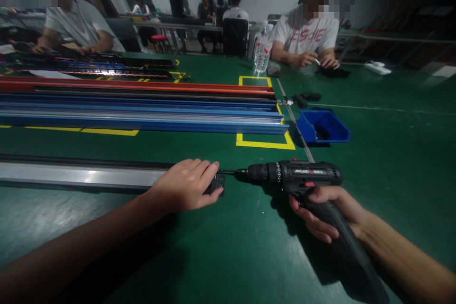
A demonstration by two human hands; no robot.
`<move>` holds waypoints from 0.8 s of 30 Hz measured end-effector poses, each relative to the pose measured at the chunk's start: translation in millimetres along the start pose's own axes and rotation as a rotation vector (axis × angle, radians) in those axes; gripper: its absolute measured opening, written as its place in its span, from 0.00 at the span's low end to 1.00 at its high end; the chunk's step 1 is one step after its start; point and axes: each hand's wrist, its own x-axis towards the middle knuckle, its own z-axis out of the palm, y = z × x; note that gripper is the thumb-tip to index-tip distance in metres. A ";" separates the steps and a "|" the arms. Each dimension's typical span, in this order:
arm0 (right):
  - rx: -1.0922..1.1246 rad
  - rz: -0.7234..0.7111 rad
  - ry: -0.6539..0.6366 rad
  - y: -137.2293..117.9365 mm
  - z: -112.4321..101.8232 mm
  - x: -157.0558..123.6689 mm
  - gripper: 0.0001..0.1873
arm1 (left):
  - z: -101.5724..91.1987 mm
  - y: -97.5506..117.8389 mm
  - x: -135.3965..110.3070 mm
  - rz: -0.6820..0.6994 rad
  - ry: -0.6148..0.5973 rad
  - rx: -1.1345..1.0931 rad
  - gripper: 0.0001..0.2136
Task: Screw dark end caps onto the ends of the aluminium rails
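Observation:
My right hand point(320, 213) is wrapped round the handle of a black cordless drill point(309, 173), which lies level and points left. From its chuck a long thin bit point(233, 171) reaches to a black end cap point(220, 185) on a long silver and black metal profile point(89, 174). Over that end my left hand point(190, 183) is closed, fingers on top and thumb at the near side. The fingers hide most of the cap, and where the bit's tip meets it cannot be seen clearly.
Long blue point(178, 123) and orange point(160, 85) profiles lie beyond, over yellow tape marks. A blue bin point(323, 126) with dark parts stands to the right. Water bottles point(262, 50) stand farther back. Two people sit across the green table point(249, 247), their hands busy.

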 end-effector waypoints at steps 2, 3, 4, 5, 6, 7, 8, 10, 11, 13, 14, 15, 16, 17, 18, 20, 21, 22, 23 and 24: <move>-0.002 -0.006 0.007 0.4 0.0 0.0 0.17 | 0.3 0.1 -0.4 0.000 -0.006 0.005 0.21; -0.003 -0.010 0.015 0.5 0.2 0.2 0.17 | 0.5 0.2 -0.6 -0.002 -0.009 0.006 0.21; -0.003 -0.013 0.024 0.5 0.6 0.5 0.17 | 0.7 0.3 -0.9 -0.005 -0.013 0.006 0.21; -0.004 -0.016 0.029 0.3 1.0 0.9 0.17 | 0.9 0.4 -1.1 -0.010 -0.018 0.003 0.22; -0.005 -0.020 0.028 0.0 1.5 1.5 0.17 | 1.1 0.5 -1.2 -0.015 -0.024 -0.002 0.22; -0.005 -0.022 0.024 -0.4 2.1 2.1 0.17 | 1.2 0.6 -1.3 -0.022 -0.031 -0.009 0.21; -0.006 -0.023 0.016 -0.8 2.5 2.7 0.17 | 1.2 0.8 -1.2 -0.027 -0.035 -0.016 0.21; -0.005 -0.022 0.003 -1.4 2.9 3.6 0.17 | 0.7 0.9 -0.7 -0.030 -0.037 -0.029 0.20; -0.006 -0.019 0.003 -1.6 2.9 3.9 0.18 | 0.1 0.9 -0.3 -0.031 -0.038 -0.035 0.20; -0.009 -0.013 0.009 -1.7 2.3 4.1 0.18 | -1.9 0.3 0.8 -0.048 -0.048 -0.057 0.20; -0.009 -0.012 0.010 -1.6 1.9 4.1 0.18 | -3.3 -0.4 1.2 -0.064 -0.065 -0.079 0.20; -0.009 -0.012 0.010 -1.5 1.5 4.1 0.18 | -4.9 -1.4 1.6 -0.084 -0.091 -0.110 0.21; -0.010 -0.012 0.008 -1.4 1.1 4.1 0.18 | -6.5 -2.7 1.8 -0.104 -0.120 -0.148 0.21; -0.009 -0.010 0.006 -1.3 0.8 4.1 0.19 | -8.1 -4.1 1.9 -0.124 -0.149 -0.191 0.22; -0.010 -0.009 0.005 -1.3 0.5 4.1 0.19 | -9.6 -5.8 1.8 -0.142 -0.175 -0.234 0.23; -0.014 -0.009 0.002 -1.6 0.4 4.3 0.19 | -11.9 -8.9 1.6 -0.171 -0.209 -0.305 0.26; -0.014 -0.008 0.004 -1.7 0.5 4.3 0.20 | -12.8 -10.2 1.6 -0.181 -0.220 -0.330 0.27; -0.012 -0.007 0.006 -1.9 0.6 4.4 0.20 | -13.5 -11.1 1.7 -0.191 -0.228 -0.347 0.28; -0.010 -0.009 0.005 -2.0 0.8 4.4 0.20 | -14.1 -11.8 2.1 -0.203 -0.236 -0.358 0.29; -0.009 -0.008 0.006 -2.1 1.1 4.4 0.20 | -14.7 -12.1 2.6 -0.216 -0.245 -0.367 0.29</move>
